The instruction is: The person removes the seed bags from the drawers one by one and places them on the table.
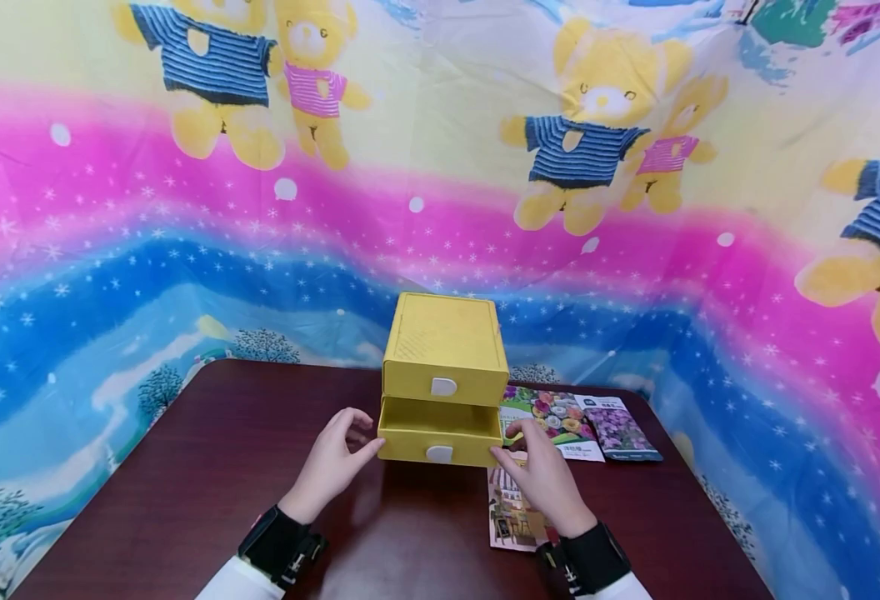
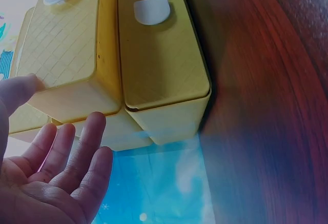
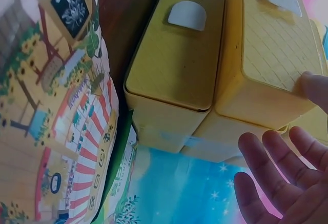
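A yellow desktop drawer box stands on the table with one drawer pulled partway out. That drawer has a white tab on its front, and the part of its inside in sight shows nothing. My left hand is at its left front corner, thumb tip touching the front and the other fingers loosely bent beside the side wall. At the right front corner my right hand mirrors this, its thumb against the front. Below the pulled-out drawer, the wrist views show a lower drawer sitting closed.
Flower-printed packets lie right of the box, with a purple-flower packet beside them. Another printed packet lies nearer, partly under my right hand in the head view. A patterned cloth hangs behind the dark table.
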Available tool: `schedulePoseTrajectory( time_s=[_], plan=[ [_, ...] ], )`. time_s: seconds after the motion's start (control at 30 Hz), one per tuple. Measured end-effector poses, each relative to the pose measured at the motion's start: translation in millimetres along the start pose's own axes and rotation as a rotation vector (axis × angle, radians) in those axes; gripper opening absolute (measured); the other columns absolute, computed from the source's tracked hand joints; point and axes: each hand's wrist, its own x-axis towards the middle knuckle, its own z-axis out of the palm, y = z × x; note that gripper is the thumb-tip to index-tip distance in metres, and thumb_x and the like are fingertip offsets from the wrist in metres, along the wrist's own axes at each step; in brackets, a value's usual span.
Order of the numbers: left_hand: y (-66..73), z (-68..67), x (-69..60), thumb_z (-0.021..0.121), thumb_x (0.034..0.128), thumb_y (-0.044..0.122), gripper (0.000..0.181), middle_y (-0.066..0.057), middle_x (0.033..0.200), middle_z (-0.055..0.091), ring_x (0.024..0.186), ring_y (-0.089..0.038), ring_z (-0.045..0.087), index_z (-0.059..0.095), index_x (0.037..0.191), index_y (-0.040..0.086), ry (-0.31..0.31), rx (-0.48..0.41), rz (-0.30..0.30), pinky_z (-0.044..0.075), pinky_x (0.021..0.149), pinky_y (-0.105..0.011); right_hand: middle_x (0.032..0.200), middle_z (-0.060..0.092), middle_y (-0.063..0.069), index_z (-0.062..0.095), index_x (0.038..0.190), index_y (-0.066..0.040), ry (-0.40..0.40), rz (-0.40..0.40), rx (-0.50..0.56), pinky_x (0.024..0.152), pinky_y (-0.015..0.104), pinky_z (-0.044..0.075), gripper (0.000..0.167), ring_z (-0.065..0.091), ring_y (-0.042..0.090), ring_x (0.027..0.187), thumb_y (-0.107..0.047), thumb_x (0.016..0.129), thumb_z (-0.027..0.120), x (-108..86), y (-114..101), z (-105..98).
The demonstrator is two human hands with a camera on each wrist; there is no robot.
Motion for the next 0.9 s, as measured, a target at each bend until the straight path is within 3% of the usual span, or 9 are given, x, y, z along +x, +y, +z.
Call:
schedulePoseTrajectory(
  time_s=[0.13, 0.27, 0.4, 0.7, 0.9],
  plan=[
    [-2.8, 1.3, 2.9, 0.080, 0.0890, 0.016, 0.030, -0.003, 0.106, 0.062, 0.090, -0.014, 0.067, 0.062, 0.111, 0.006, 0.004, -0.001, -0.004, 0.058, 0.085, -0.037, 0.105, 0.058, -0.001, 0.055, 0.113, -0.016, -0.011, 0.004, -0.004, 0.066, 0.027, 0.049, 0.032, 0.062, 0.019, 0.091, -0.036, 0.095, 0.073, 5.1, -0.8, -1.8],
    [-4.7, 1.7, 6.5, 0.079, 0.0898, 0.015, 0.027, -0.006, 0.107, 0.063, 0.089, -0.015, 0.067, 0.062, 0.109, 0.008, 0.005, 0.005, -0.006, 0.057, 0.085, -0.039, 0.106, 0.058, 0.001, 0.055, 0.114, -0.015, -0.019, -0.007, -0.016, 0.068, 0.027, 0.048, 0.031, 0.058, 0.015, 0.085, -0.035, 0.096, 0.072, 11.7, 0.7, -1.6],
    [-5.0, 1.6, 12.1, 0.078, 0.0911, 0.015, 0.026, -0.008, 0.108, 0.063, 0.090, -0.017, 0.066, 0.061, 0.109, 0.008, -0.002, 0.018, -0.006, 0.057, 0.086, -0.039, 0.107, 0.059, 0.000, 0.055, 0.115, -0.018, -0.015, -0.014, -0.020, 0.075, 0.031, 0.051, 0.031, 0.061, 0.015, 0.093, -0.038, 0.097, 0.070, 18.1, 3.6, -0.7],
    [-6.2, 0.2, 28.5, 0.078, 0.0908, 0.017, 0.026, -0.006, 0.108, 0.062, 0.088, -0.019, 0.066, 0.061, 0.108, 0.009, -0.034, 0.054, -0.002, 0.057, 0.086, -0.046, 0.109, 0.061, 0.005, 0.056, 0.114, -0.016, -0.019, 0.004, -0.002, 0.077, 0.037, 0.053, 0.033, 0.064, 0.029, 0.100, -0.040, 0.097, 0.070, 28.3, 9.0, 1.1],
    [-7.8, -0.5, 36.5, 0.078, 0.0911, 0.019, 0.028, -0.006, 0.108, 0.062, 0.085, -0.016, 0.065, 0.061, 0.110, 0.006, -0.039, 0.092, -0.002, 0.057, 0.081, -0.038, 0.109, 0.060, 0.004, 0.056, 0.116, -0.015, -0.032, 0.004, -0.005, 0.075, 0.035, 0.051, 0.037, 0.064, 0.029, 0.099, -0.044, 0.097, 0.069, 34.4, 11.8, 1.8]
  ],
)
